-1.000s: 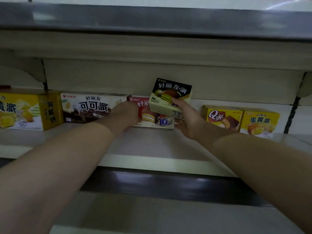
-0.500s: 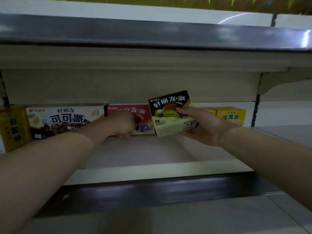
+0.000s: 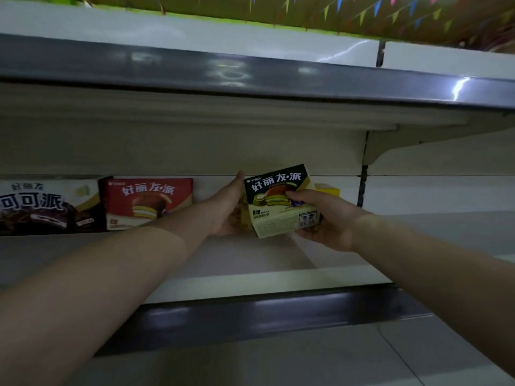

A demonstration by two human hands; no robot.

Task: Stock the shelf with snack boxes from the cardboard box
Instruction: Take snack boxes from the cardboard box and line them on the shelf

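Since a second ago the left hand (image 3: 227,211) has left the red box (image 3: 149,203) and come over to the left face of the green box (image 3: 280,200), fingers straight against its side; the green box has shifted rightward and now covers most of the yellow box (image 3: 328,190) behind it. The right hand (image 3: 324,218) has its grip around the green box, thumb on the printed front, fingers under the pale base, holding it tilted and just above the shelf (image 3: 250,263), not yet set down. Progress, as I judge it: a dark cocoa box (image 3: 47,206) and the red box already stand in line at the back of the shelf, touching; a gap remains between the red box and the yellow one, likely meant for the green box. The cardboard supply box is out of view, so what remains cannot be told. Boxes are thin printed card, glossy, sharp-cornered, rectangular. Shelf is smooth pale painted metal with a dark glossy front strip (image 3: 264,310).
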